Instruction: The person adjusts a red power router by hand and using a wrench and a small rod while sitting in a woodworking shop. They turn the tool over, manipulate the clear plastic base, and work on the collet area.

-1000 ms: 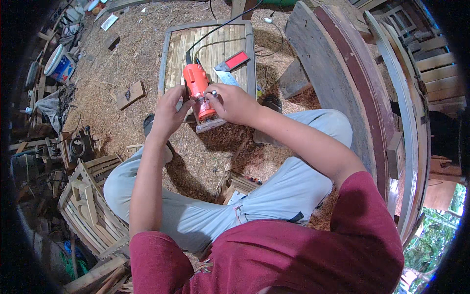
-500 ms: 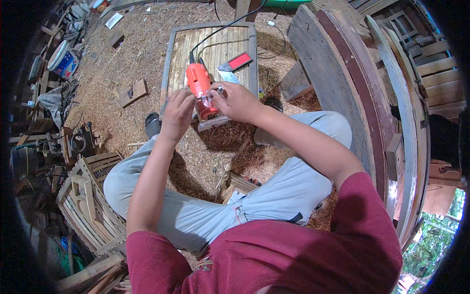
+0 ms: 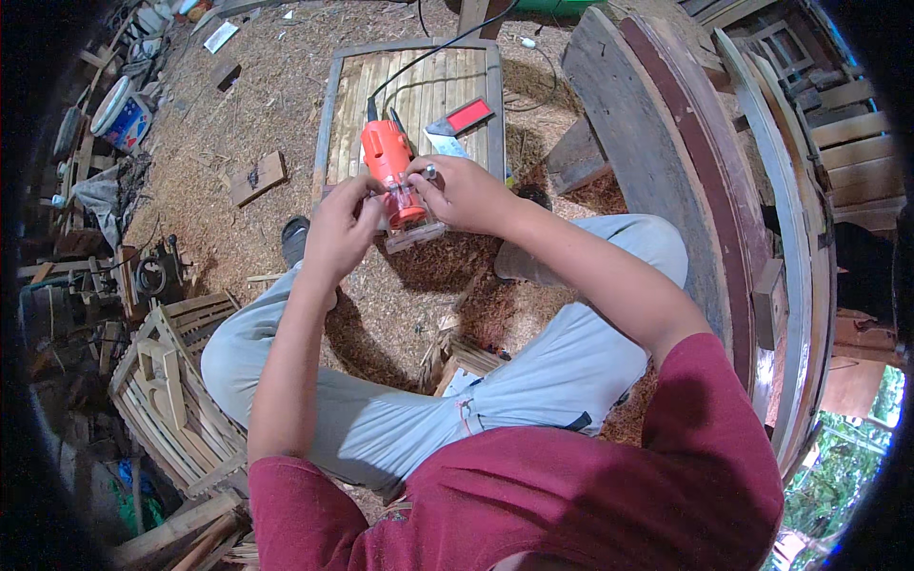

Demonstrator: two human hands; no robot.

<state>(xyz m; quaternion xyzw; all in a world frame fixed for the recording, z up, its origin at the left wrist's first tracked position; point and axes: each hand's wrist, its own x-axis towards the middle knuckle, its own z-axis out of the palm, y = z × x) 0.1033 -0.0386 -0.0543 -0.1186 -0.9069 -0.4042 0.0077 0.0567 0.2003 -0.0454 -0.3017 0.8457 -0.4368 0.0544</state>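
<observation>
An orange trim router (image 3: 385,150) with a clear base lies on a slatted wooden panel (image 3: 328,114), its base end hanging over the panel's near edge toward me. My right hand (image 3: 462,195) grips the router near its base from the right, and a small metal part shows at the fingertips. On the other side, my left hand (image 3: 341,228) has thumb and fingers pinched together close to the base; what lies between them is too small to tell. A try square (image 3: 466,116) with a red-faced handle rests on the panel, right of the router.
The router's black cord (image 3: 419,65) runs up and away to the right. Long boards (image 3: 657,162) lean along my right. A wood block (image 3: 257,179) lies on the shavings-covered floor. Slatted wood pieces (image 3: 181,390) and a white bucket (image 3: 122,114) are at left.
My left hand has drawn slightly back from the router's base, its fingers turned a little. My right hand and the router stay nearly in place.
</observation>
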